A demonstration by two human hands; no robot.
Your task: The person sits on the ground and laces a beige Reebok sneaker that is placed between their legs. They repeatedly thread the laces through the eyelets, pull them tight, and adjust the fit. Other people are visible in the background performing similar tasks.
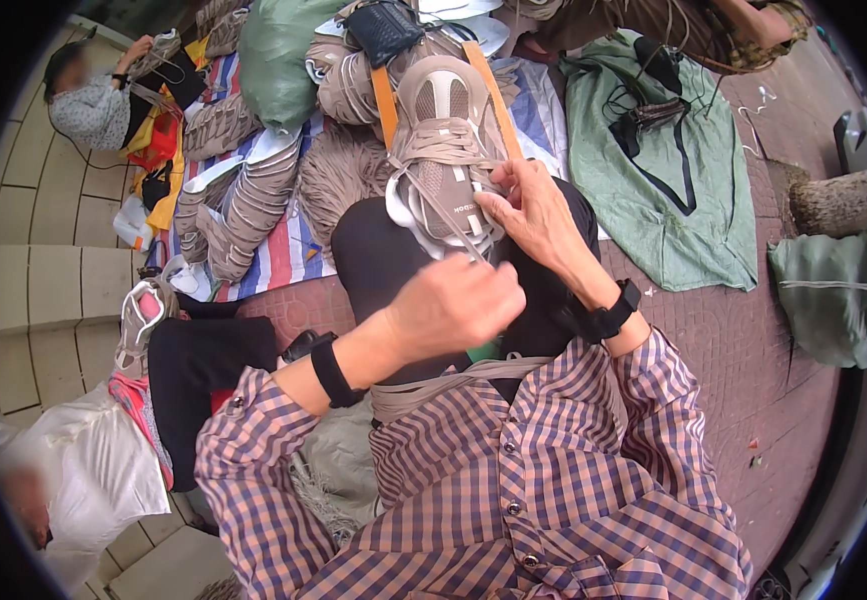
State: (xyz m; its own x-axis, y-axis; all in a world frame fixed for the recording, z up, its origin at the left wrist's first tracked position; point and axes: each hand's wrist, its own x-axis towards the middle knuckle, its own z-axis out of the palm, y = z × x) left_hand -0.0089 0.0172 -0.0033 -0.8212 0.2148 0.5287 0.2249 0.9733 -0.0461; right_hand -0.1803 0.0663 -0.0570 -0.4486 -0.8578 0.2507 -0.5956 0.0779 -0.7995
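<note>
A beige-grey sneaker upper (436, 101) lies over my lap, its toe pointing away and its tongue toward me. A flat beige shoelace (440, 203) is threaded across its far eyelets, and one length runs slanting down to my left hand (460, 308). That hand is closed in a pinch with the lace at its fingertips; the back of the hand hides part of the grip. My right hand (536, 215) has thumb and forefinger closed on the upper's right eyelet edge, beside the tongue. More loose laces (453, 385) hang across my waist.
An orange wooden frame (494, 98) flanks the upper, with a black pouch (383, 33) at its far end. Stacked uppers (253, 205) and a lace bundle (338, 165) lie on a striped sheet to the left. A green sack (653, 170) is spread right. Other people sit nearby.
</note>
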